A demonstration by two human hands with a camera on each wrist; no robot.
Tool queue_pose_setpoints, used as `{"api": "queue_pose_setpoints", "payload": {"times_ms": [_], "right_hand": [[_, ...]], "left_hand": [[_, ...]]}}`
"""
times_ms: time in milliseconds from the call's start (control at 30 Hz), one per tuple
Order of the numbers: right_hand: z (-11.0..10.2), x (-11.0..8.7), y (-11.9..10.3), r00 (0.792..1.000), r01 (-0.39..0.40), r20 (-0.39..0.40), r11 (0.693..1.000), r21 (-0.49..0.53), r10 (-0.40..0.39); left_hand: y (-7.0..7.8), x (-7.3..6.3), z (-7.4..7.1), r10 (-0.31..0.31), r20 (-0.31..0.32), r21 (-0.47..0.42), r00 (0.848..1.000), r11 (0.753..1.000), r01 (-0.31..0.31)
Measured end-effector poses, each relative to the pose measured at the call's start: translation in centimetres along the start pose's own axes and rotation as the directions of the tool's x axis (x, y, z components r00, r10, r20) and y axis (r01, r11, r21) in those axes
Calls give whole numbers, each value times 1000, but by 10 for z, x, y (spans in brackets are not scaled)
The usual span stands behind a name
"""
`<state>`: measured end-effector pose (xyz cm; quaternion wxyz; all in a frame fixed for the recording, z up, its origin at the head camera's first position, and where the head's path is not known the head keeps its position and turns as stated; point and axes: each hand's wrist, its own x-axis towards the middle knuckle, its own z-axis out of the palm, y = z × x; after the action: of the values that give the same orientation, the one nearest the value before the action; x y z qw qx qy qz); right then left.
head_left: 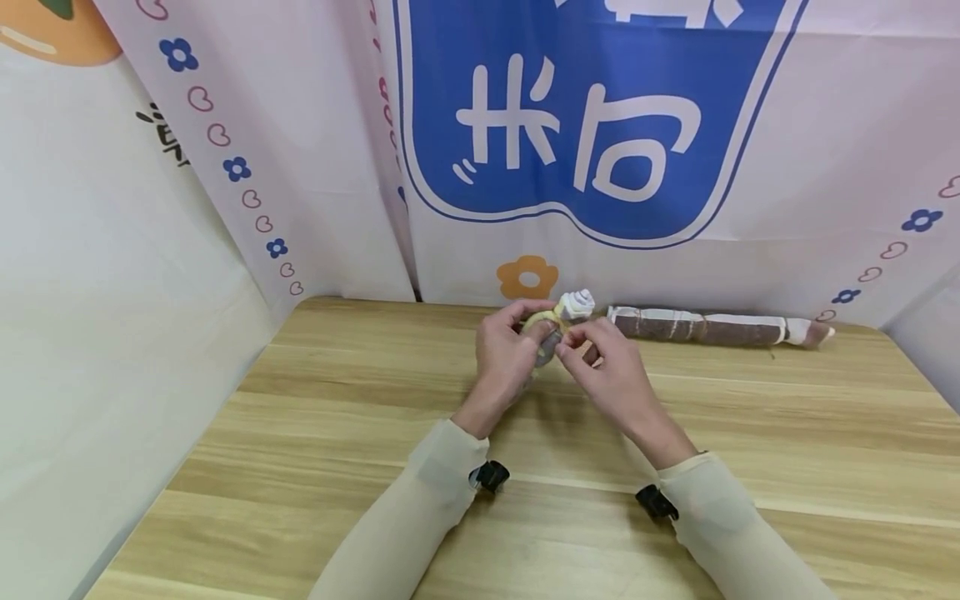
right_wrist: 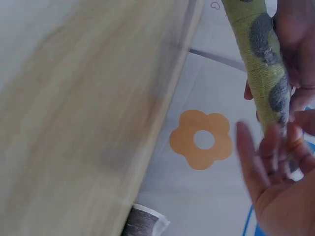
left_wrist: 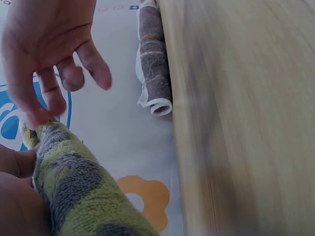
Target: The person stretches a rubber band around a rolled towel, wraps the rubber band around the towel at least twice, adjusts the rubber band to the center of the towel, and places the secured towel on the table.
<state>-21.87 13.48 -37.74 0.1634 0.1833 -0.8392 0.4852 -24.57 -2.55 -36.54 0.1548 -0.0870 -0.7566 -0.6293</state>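
A rolled towel, yellow-green with grey patches (left_wrist: 88, 182), is held up above the back of the table. Its spiral end shows white (head_left: 576, 306) in the head view. My left hand (head_left: 502, 346) grips the roll from the left, with the thumb on the near side. At the roll's upper end, the thumb and index finger of my right hand (head_left: 611, 367) pinch what looks like a thin yellow band (right_wrist: 297, 142). The band is mostly hidden behind the fingers. The other right fingers are spread loosely in the left wrist view.
A second roll, brown-grey with a white edge (head_left: 705, 328), lies along the table's back edge on the right, with thin bands round it. Behind the wooden table (head_left: 337, 467) hangs a printed cloth (head_left: 337, 217) with an orange flower (head_left: 510, 279).
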Motion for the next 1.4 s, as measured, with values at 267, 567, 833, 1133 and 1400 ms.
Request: {"api": "queue_pose_setpoints", "payload": {"times_ms": [267,567,833,1133,1400], "right_hand": [[-14,2,-6,996,-49,-78,999,2,49],[-26,7,-8,994,-61,-87,993,103,70],[-33,7,-10,974,-224,25,953,203,223],[-22,5,-15,966,-222,-63,931,291,250],[-28,7,-17,957,-228,-67,873,431,284]], "left_hand": [[1,4,-3,-19,171,-55,985,998,28],[-1,13,-14,-160,392,-269,906,922,279],[0,10,-12,-117,324,-248,939,947,204],[6,2,-2,6,148,-164,989,986,18],[6,7,-6,-105,336,-232,936,954,190]]}}
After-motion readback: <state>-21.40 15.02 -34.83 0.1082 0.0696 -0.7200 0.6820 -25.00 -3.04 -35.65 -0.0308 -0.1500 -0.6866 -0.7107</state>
